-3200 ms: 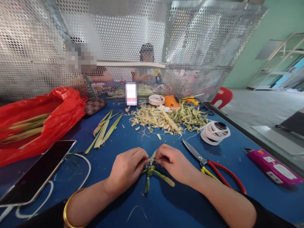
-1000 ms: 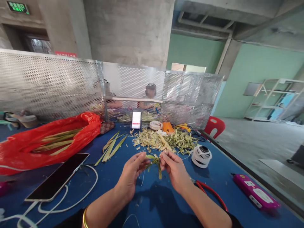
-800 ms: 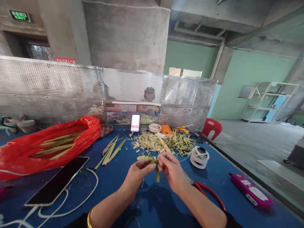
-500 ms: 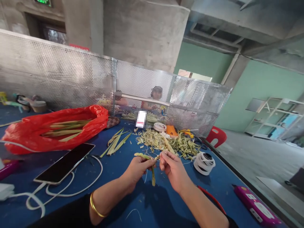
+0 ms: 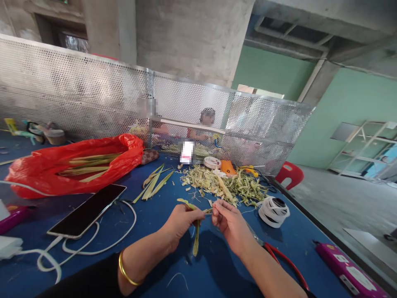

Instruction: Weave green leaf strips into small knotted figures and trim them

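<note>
My left hand (image 5: 180,223) is closed with thumb and fingers around a green-yellow leaf strip (image 5: 196,242). One end of the strip hangs below the fingers and another pokes out to the upper left. My right hand (image 5: 229,225), at the right, pinches a thin brownish end that runs across from the left hand. Just beyond both hands lies a heap of pale, cut and knotted leaf pieces (image 5: 207,181). Longer dry leaf strips (image 5: 153,186) rest on the blue table (image 5: 155,265) to the left. Red-handled pliers (image 5: 287,263) lie partly under my right forearm.
A red plastic bag (image 5: 40,174) holding leaf strips stands left, behind a phone (image 5: 88,211) with white cables. Right of the heap is a roll of white tape (image 5: 273,212); a purple device (image 5: 349,265) lies near the edge. Behind a perforated metal screen (image 5: 189,95) people sit.
The view has shifted slightly. The hanging leaf end has swung a little left and lower. Both hands keep hold of the strip, and more of the pliers shows.
</note>
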